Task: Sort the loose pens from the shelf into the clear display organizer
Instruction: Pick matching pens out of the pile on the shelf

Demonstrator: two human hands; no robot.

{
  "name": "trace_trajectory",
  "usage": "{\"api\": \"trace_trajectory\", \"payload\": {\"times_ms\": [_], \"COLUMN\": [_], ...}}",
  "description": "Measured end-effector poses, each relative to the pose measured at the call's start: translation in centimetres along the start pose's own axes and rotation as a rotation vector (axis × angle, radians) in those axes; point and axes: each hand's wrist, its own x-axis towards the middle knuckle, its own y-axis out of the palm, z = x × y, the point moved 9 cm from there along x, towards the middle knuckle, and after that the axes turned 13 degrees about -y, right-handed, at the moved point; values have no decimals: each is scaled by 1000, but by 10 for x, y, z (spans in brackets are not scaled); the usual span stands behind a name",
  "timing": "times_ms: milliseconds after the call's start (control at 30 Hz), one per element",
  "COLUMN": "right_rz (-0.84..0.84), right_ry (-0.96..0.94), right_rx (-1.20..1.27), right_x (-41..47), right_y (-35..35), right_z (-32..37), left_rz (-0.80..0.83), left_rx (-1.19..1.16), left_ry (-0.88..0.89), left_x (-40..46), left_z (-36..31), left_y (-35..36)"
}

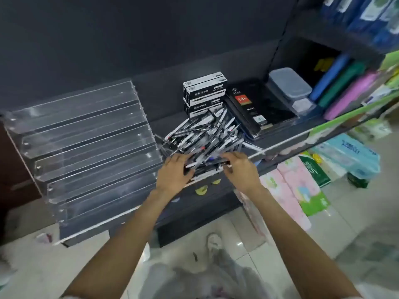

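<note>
Both hands work the near edge of the pens (203, 137): left hand (176, 171) and right hand (239, 167) curl around several; organizer (86, 134) holds none, so sorting has barely begun.

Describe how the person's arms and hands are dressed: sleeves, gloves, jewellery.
Both forearms are bare to beyond the elbow, with no sleeves in view. The left hand and right hand wear no gloves, and no rings, watch or bracelets show, though the frame is slightly blurred.

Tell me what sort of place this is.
Most likely a stationery shop: a pile of loose pens beside a clear display organizer, stacked pen boxes, and coloured folders on the shelf.
</note>
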Motion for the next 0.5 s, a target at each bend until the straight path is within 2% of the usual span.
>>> {"api": "trace_trajectory", "payload": {"times_ms": [67, 167, 300, 367, 500], "right_rz": [35, 217, 394, 410, 337], "right_ry": [-47, -134, -189, -211, -232], "right_rx": [-20, -96, -158, -170, -226], "right_x": [25, 55, 74, 81, 93], "right_y": [2, 22, 48, 53, 47], "right_z": [-14, -28, -47, -54, -58], "left_rz": [53, 133, 217, 226, 231], "left_rx": [53, 137, 205, 220, 168], "left_ry": [-78, -141, -151, -114, -58], "left_x": [21, 43, 66, 77, 95], "left_z": [-4, -6, -3, -5, -8], "left_y": [11, 27, 47, 51, 49]}}
